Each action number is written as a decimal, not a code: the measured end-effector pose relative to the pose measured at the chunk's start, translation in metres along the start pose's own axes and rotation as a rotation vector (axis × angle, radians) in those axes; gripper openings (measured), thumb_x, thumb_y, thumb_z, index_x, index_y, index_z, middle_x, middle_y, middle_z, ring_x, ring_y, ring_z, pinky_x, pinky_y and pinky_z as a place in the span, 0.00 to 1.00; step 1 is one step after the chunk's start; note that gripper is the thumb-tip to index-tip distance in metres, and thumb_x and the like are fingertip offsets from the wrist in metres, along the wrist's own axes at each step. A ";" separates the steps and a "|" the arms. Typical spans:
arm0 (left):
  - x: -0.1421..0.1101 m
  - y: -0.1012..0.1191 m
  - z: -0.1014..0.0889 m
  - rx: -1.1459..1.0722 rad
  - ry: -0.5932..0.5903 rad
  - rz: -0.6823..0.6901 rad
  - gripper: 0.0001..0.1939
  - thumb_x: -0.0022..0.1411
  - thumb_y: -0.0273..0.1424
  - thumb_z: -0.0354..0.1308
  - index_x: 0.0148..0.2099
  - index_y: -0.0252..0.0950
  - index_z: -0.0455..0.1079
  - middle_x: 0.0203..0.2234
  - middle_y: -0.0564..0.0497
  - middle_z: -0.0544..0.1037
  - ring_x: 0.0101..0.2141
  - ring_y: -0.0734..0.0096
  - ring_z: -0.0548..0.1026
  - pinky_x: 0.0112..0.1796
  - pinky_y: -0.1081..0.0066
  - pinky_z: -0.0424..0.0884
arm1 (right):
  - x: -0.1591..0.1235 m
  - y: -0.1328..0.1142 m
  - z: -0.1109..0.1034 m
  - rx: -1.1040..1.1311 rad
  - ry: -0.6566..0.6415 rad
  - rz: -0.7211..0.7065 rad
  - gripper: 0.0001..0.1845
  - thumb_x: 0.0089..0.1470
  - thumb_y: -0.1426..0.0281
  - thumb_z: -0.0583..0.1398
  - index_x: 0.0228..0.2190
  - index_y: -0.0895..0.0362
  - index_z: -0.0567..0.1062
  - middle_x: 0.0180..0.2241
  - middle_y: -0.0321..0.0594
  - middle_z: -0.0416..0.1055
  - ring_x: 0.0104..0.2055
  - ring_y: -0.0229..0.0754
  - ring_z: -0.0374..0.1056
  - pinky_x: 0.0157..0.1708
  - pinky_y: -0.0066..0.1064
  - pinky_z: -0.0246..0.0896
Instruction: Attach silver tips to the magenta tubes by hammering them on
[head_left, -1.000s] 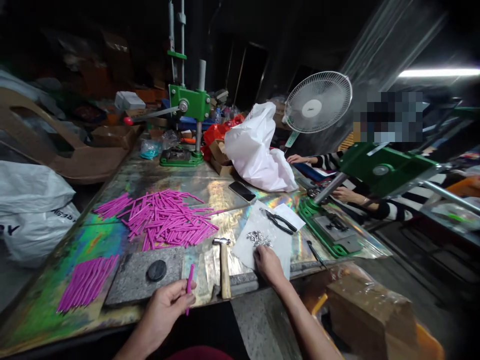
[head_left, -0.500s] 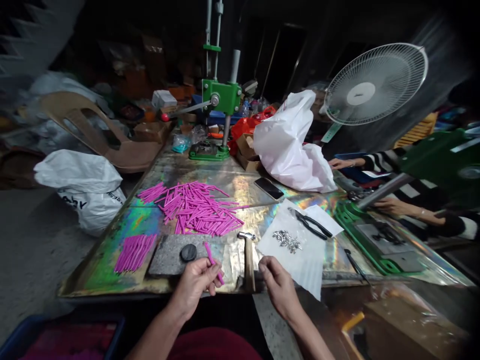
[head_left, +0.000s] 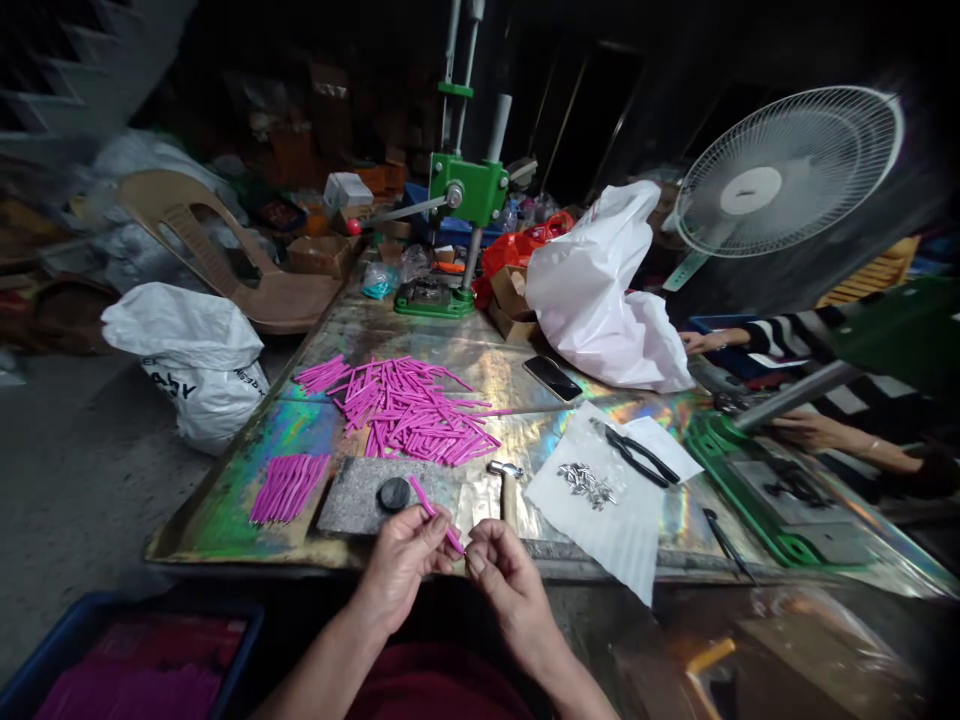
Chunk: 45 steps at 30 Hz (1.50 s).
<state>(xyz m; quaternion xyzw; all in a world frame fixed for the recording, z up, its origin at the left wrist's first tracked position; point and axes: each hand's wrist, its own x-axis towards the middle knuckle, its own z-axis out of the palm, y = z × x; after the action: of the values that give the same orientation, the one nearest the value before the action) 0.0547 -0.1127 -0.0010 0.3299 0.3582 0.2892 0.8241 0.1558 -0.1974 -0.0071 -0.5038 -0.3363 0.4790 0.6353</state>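
My left hand [head_left: 401, 560] is closed on a short pink cord [head_left: 429, 505], which slants down to the right between thumb and fingers. At the cord's lower end, my right hand [head_left: 506, 580] pinches with thumb and fingertips. What it holds there is too small to make out. A stone block [head_left: 349, 490] with a round black piece [head_left: 393, 494] on it lies beyond my left hand. Behind my right hand is a hammer [head_left: 508, 490]. Small silver metal pieces [head_left: 589, 485] lie on white paper [head_left: 622, 540] to the right.
A loose heap of pink cords [head_left: 412, 410] and a neat row of them [head_left: 289, 487] lie left. Black pliers [head_left: 641, 455], a phone [head_left: 553, 378], a white bag [head_left: 600, 290] and a green hand press [head_left: 469, 190] stand farther off. A co-worker's hand [head_left: 814, 430] is at right.
My right hand has moved left from beside the hammer to the lower end of the pink cord. My left hand still grips the cord. The view has shifted slightly left.
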 end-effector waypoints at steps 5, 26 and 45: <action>-0.002 -0.001 0.001 -0.017 -0.007 -0.004 0.16 0.40 0.36 0.67 0.28 0.31 0.68 0.18 0.53 0.72 0.20 0.78 0.69 0.20 0.80 0.65 | 0.000 0.001 -0.001 0.000 0.003 0.022 0.09 0.48 0.62 0.58 0.28 0.53 0.63 0.21 0.29 0.54 0.23 0.35 0.49 0.24 0.27 0.46; -0.003 -0.010 0.005 0.036 -0.001 0.074 0.15 0.40 0.38 0.66 0.26 0.32 0.68 0.15 0.55 0.70 0.17 0.80 0.64 0.18 0.79 0.59 | 0.000 0.007 -0.003 0.087 0.037 0.075 0.14 0.45 0.61 0.60 0.29 0.54 0.62 0.18 0.26 0.53 0.20 0.32 0.47 0.21 0.25 0.42; -0.003 -0.009 0.003 -0.022 0.070 0.084 0.16 0.39 0.39 0.66 0.26 0.32 0.69 0.18 0.55 0.69 0.17 0.82 0.62 0.17 0.80 0.56 | 0.004 0.012 -0.001 0.154 0.094 0.072 0.18 0.44 0.64 0.62 0.37 0.54 0.63 0.21 0.28 0.60 0.22 0.33 0.55 0.25 0.27 0.48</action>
<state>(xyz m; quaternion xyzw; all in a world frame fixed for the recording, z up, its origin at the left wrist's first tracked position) 0.0575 -0.1220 -0.0048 0.3251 0.3693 0.3391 0.8018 0.1547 -0.1937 -0.0196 -0.4873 -0.2501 0.5019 0.6693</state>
